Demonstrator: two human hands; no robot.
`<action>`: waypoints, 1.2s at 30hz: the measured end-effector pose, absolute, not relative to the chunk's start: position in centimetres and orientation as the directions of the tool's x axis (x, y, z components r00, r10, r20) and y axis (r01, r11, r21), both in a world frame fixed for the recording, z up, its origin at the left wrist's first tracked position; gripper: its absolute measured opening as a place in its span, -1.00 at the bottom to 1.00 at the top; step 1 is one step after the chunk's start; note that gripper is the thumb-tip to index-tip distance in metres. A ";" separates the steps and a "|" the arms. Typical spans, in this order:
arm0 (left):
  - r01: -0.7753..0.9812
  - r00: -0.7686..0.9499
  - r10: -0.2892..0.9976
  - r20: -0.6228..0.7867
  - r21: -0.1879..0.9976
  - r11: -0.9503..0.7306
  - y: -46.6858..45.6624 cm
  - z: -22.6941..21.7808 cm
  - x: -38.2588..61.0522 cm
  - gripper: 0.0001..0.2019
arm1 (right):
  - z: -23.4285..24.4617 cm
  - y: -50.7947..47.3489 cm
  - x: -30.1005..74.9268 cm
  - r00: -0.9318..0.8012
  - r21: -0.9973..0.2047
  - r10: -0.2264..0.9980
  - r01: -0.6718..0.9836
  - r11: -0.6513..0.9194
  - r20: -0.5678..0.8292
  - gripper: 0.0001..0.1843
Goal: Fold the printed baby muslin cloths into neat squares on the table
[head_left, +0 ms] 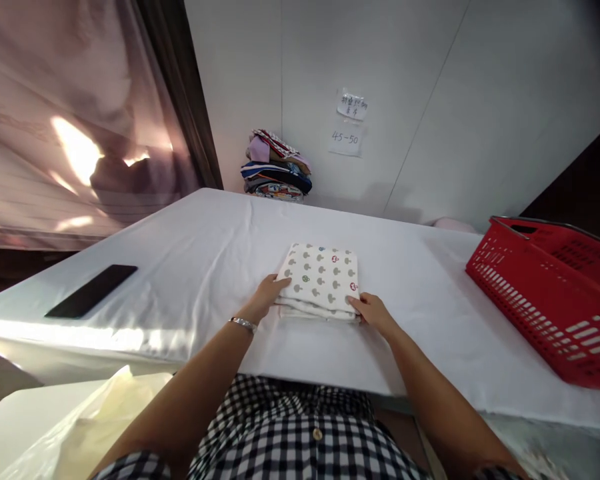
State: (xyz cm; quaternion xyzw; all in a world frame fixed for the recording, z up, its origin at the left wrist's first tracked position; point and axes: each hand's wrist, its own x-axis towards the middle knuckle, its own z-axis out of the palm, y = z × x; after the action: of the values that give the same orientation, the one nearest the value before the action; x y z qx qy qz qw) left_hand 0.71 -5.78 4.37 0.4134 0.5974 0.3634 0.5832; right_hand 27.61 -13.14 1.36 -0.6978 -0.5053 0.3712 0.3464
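Note:
A folded white cloth with a small mushroom print (323, 273) lies in the middle of the white-covered table (195, 247). My left hand (267, 293) grips its near left corner, thumb on top and fingers curled under the edge. My right hand (373, 310) pinches the near right corner the same way. A thin bracelet sits on my left wrist.
A red plastic basket (550, 293) stands at the right edge of the table. A dark flat phone (93, 290) lies at the left. A stack of folded colourful clothes (277, 167) sits at the far edge against the wall. A pale bag (80, 427) is at lower left.

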 end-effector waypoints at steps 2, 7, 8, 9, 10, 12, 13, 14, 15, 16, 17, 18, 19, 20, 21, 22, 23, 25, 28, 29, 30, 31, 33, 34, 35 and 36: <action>0.013 0.085 0.918 -0.386 0.922 0.387 -6.3 4.7 0.9 -0.64 | 1.6 -12.8 28.2 0.208 -0.891 0.963 0.386 -0.239 -0.169 -0.59; 0.015 0.161 0.926 -0.341 0.939 0.344 -7.7 4.4 1.4 -0.56 | 2.5 -13.2 30.3 0.231 -0.952 0.956 0.202 -0.232 -0.184 -0.59; 0.112 0.108 0.935 -0.338 0.939 0.326 -7.9 4.1 1.4 -0.52 | 2.4 -13.4 30.5 0.225 -0.945 0.952 0.204 -0.254 -0.207 -0.59; 0.216 0.055 0.944 -0.326 0.927 0.307 -8.0 3.8 1.3 -0.49 | 2.3 -13.7 30.5 0.217 -0.937 0.948 0.210 -0.278 -0.232 -0.60; 0.311 0.012 0.953 -0.303 0.907 0.285 -8.0 3.4 1.2 -0.46 | 2.1 -14.0 30.4 0.214 -0.931 0.944 0.215 -0.296 -0.251 -0.61; 0.455 -0.019 0.967 -0.253 0.860 0.233 -8.0 3.0 0.8 -0.43 | 1.6 -14.6 30.0 0.230 -0.925 0.937 0.215 -0.313 -0.264 -0.61; 0.510 -0.015 0.973 -0.231 0.835 0.206 -8.1 2.9 0.7 -0.42 | 1.4 -14.9 29.7 0.235 -0.924 0.935 0.214 -0.317 -0.266 -0.61; 0.562 -0.010 0.977 -0.211 0.807 0.180 -8.2 2.8 0.5 -0.40 | 1.3 -15.1 29.5 0.234 -0.923 0.935 0.217 -0.317 -0.266 -0.61; 0.617 -0.007 0.984 -0.178 0.773 0.144 -8.3 2.9 0.5 -0.40 | 1.4 -15.2 29.3 0.229 -0.923 0.937 0.222 -0.314 -0.264 -0.61; 0.672 -0.007 0.993 -0.121 0.734 0.094 -8.5 2.9 0.4 -0.40 | 1.5 -15.3 29.2 0.227 -0.923 0.938 0.226 -0.312 -0.262 -0.62; 0.723 0.000 0.999 -0.038 0.690 0.026 -8.8 3.0 0.5 -0.40 | 1.8 -15.3 29.1 0.230 -0.923 0.939 0.229 -0.309 -0.257 -0.63; 0.768 0.022 0.998 0.067 0.637 -0.060 -9.2 3.1 0.6 -0.42 | 2.1 -15.3 29.1 0.239 -0.924 0.939 0.232 -0.303 -0.248 -0.64; 0.803 0.070 0.982 0.177 0.574 -0.161 -9.5 3.2 0.7 -0.44 | 2.5 -15.3 29.0 0.252 -0.928 0.938 0.227 -0.295 -0.236 -0.65; 0.822 0.142 0.951 0.274 0.502 -0.268 -9.8 3.2 0.9 -0.46 | 2.9 -15.2 29.0 0.262 -0.936 0.938 0.208 -0.285 -0.227 -0.66; 0.827 0.227 0.912 0.341 0.427 -0.365 -10.1 3.2 1.1 -0.48 | 3.3 -15.2 28.9 0.261 -0.945 0.938 0.172 -0.277 -0.228 -0.67; 0.822 0.308 0.876 0.372 0.359 -0.442 -10.2 3.2 1.3 -0.52 | 3.6 -15.1 28.9 0.246 -0.953 0.939 0.123 -0.275 -0.239 -0.68; 0.813 0.378 0.846 0.375 0.303 -0.497 -10.3 3.2 1.5 -0.55 | 3.9 -15.0 28.8 0.225 -0.957 0.939 0.070 -0.281 -0.259 -0.69; 0.792 0.484 0.809 0.334 0.227 -0.567 -10.3 3.3 1.7 -0.62 | 4.1 -14.9 28.5 0.178 -0.950 0.935 -0.015 -0.311 -0.308 -0.72; 0.742 0.608 0.755 0.246 0.165 -0.650 -9.9 3.7 1.8 -0.66 | 4.2 -14.7 28.4 0.129 -0.927 0.918 -0.030 -0.373 -0.374 -0.76; 0.726 0.637 0.738 0.225 0.147 -0.672 -9.7 3.9 1.8 -0.67 | 4.4 -14.6 28.4 0.116 -0.920 0.913 -0.029 -0.391 -0.392 -0.77; 0.721 0.651 0.729 0.209 0.128 -0.681 -9.6 4.1 1.8 -0.69 | 4.6 -14.6 28.5 0.109 -0.915 0.908 -0.029 -0.403 -0.404 -0.78; 0.729 0.651 0.734 0.195 0.109 -0.676 -9.5 4.3 1.7 -0.72 | 4.9 -14.6 28.5 0.107 -0.914 0.908 -0.031 -0.405 -0.406 -0.78; 0.772 0.611 0.770 0.181 0.080 -0.631 -9.3 4.6 1.7 -0.77 | 5.6 -14.6 28.5 0.112 -0.923 0.917 -0.037 -0.382 -0.384 -0.79; 0.800 0.574 0.797 0.189 0.081 -0.595 -9.4 4.7 1.6 -0.76 | 5.9 -14.7 28.4 0.115 -0.930 0.922 -0.035 -0.367 -0.369 -0.79; 0.828 0.527 0.825 0.206 0.096 -0.553 -9.4 4.7 1.5 -0.74 | 6.0 -14.9 28.2 0.115 -0.933 0.926 -0.028 -0.358 -0.359 -0.79; 0.852 0.474 0.851 0.227 0.125 -0.508 -9.6 4.7 1.4 -0.73 | 6.0 -15.0 27.9 0.112 -0.932 0.926 -0.012 -0.362 -0.361 -0.79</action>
State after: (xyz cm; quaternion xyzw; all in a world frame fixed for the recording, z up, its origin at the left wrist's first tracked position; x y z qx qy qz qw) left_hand 1.41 -9.55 4.67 0.8584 0.4960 0.1308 -0.0026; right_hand 27.91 -15.01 6.04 -0.6131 -0.3727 0.5522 0.4246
